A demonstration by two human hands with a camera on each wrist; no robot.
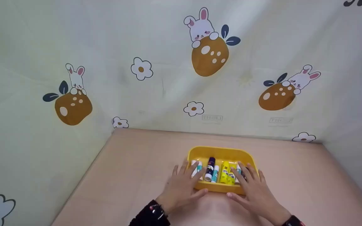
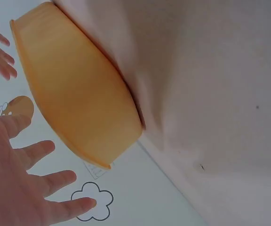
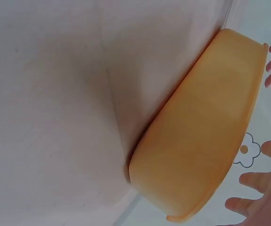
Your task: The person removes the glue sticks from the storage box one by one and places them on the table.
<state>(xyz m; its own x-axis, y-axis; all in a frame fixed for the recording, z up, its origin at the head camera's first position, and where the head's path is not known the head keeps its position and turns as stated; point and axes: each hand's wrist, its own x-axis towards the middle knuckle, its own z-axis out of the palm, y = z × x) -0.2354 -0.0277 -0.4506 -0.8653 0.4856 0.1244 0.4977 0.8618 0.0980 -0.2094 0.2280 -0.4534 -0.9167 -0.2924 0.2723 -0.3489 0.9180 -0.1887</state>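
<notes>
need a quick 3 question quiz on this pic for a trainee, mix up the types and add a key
1. In the yellow tray, which colours show on the short glue stick between the dark glue stick and the yellow glue sticks?
A. red and black
B. teal and white
C. green and orange

2. True or false: the left hand is wrapped around the dark glue stick.

3. In the head view, which hand's fingertips appear nearer the yellow glue sticks?

Key
1. B
2. False; its fingers are spread and it holds nothing.
3. The right hand.
</notes>
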